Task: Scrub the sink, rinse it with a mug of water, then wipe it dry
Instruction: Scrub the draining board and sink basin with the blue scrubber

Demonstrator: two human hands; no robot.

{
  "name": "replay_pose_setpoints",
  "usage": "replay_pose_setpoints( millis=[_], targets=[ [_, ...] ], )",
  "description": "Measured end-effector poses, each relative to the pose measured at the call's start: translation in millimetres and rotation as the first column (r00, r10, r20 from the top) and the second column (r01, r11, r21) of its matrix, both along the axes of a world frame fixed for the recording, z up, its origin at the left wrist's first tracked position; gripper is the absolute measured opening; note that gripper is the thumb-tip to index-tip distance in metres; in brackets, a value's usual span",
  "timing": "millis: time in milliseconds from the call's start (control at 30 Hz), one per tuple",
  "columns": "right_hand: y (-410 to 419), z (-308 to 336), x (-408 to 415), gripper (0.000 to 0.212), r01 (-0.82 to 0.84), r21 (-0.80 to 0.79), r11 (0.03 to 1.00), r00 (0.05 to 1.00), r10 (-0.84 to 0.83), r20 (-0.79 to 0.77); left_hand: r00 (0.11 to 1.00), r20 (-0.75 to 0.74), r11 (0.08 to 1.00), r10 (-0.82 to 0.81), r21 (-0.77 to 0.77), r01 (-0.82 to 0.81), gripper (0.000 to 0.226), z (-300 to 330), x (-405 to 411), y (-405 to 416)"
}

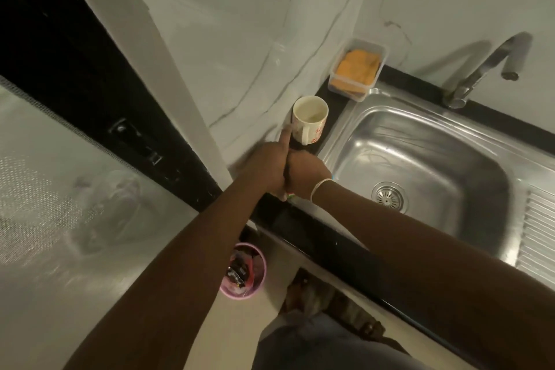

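Both hands, the left hand point(267, 168) and right hand point(306, 173), are pressed together beside the mug point(310, 119) on the counter point(312, 237); whether anything is gripped cannot be told. Rigid, breakable and probably slippery, the mug is best taken by its handle.

We count one stainless steel sink point(426, 159) with one drain strainer point(389, 197), one tap point(486, 69), one white mug point(309, 123) on the counter's left edge, one clear plastic tub point(357, 69) in its back left corner, one pink bin point(244, 272), and two hands.
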State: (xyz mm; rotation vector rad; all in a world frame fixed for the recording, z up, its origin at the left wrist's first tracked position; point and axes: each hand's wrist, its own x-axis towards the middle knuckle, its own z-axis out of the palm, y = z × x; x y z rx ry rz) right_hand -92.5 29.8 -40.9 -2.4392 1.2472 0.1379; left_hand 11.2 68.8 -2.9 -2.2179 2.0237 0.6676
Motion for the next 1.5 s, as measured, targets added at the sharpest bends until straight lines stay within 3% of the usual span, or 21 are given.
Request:
replay_pose_setpoints(
  millis=[133, 233, 367, 467, 533, 600, 667, 767, 833, 933, 1067, 1167, 1233, 1333, 1400, 1500],
  targets=[
    [-11.0, -2.5, -27.8, 0.040, -0.046, -0.033, 0.998, 0.999, 0.045, -0.028, 0.999, -0.023, 0.998, 0.026, -0.048, -0.027, 0.126, 2.7, -0.3, -0.3],
    [-9.3, 7.1, -17.6, 0.040, 0.042, -0.028, 0.999, 0.999, -0.042, 0.003, 1.000, 0.016, 0.999, 0.009, -0.043, -0.008, 0.120, 4.0, -3.0, 0.4],
    [1.6, 10.8, -16.1, 0.030, 0.196, 0.170, 0.966, 0.945, -0.232, 0.232, 0.999, 0.045, 0.999, -0.015, -0.041, 0.017, 0.122, 5.1, -6.8, -3.5],
    [13.4, 9.2, -49.1, 0.024, 0.391, 0.305, 0.868, 0.684, -0.496, 0.535, 0.997, 0.054, 0.998, -0.063, -0.014, 0.064, 0.122, 10.3, -14.7, -8.4],
    [19.3, 10.3, -77.6, 0.030, 0.518, 0.387, 0.763, 0.469, -0.632, 0.617, 0.989, 0.110, 0.995, -0.101, 0.007, 0.101, 0.130, 8.5, -12.3, -7.7],
    [21.4, 6.3, -119.9, 0.035, 0.606, 0.410, 0.681, 0.375, -0.700, 0.608, 0.981, 0.174, 0.996, -0.083, -0.025, 0.089, 0.138, 4.4, -10.8, -10.6],
    [22.9, -1.2, -171.2, 0.034, 0.666, 0.360, 0.653, 0.418, -0.727, 0.544, 0.973, 0.211, 0.995, -0.097, 0.045, 0.090, 0.126, 7.8, -18.4, -13.7],
    [22.4, -14.4, -271.0, 0.032, 0.790, 0.214, 0.575, 0.467, -0.790, 0.398, 0.879, 0.397, 0.935, -0.265, 0.329, 0.134, 0.091, 23.7, -47.6, -18.7],
    [13.7, -16.5, -340.1, 0.036, 0.855, 0.120, 0.504, 0.452, -0.840, 0.300, 0.799, 0.460, 0.885, -0.386, 0.430, 0.180, 0.084, 32.6, -76.0, -21.8],
    [1.3, -15.6, -445.1, 0.036, 0.934, 0.090, 0.346, 0.316, -0.916, 0.246, 0.820, 0.363, 0.873, -0.443, 0.382, 0.303, 0.062, 31.7, -149.2, -25.1],
    [8.0, -25.7, -546.7, 0.035, 0.972, 0.094, 0.215, 0.182, -0.944, 0.277, 0.883, 0.157, 0.870, -0.442, 0.313, 0.380, 0.065, 16.4, -269.4, -33.2],
    [26.3, -36.7, -621.4, 0.040, 0.987, 0.072, 0.141, 0.117, -0.958, 0.262, 0.902, 0.002, 0.872, -0.432, 0.256, 0.417, 0.053, -5.1, -345.8, -48.5],
    [45.4, -37.8, -683.5, 0.042, 0.999, 0.022, 0.044, 0.038, -0.974, 0.223, 0.916, -0.142, 0.886, -0.374, 0.238, 0.399, 0.049, -15.9, -397.7, -55.2],
    [65.0, -25.2, -755.7, 0.033, 0.994, -0.058, -0.093, -0.083, -0.983, 0.161, 0.931, -0.275, 0.934, -0.241, 0.196, 0.300, 0.024, -28.2, -453.1, -64.1],
    [49.2, -21.5, -768.0, 0.027, 0.994, -0.050, -0.100, -0.093, -0.989, 0.116, 0.935, -0.324, 0.967, -0.141, 0.160, 0.201, 0.013, -39.9, -475.0, -73.5],
    [2.4, -28.9, -702.4, 0.020, 0.993, -0.019, 0.117, 0.118, -0.991, 0.065, 0.932, -0.358, 0.993, 0.056, 0.118, -0.014, 0.029, -56.9, -489.2, -87.2]
  ],
)
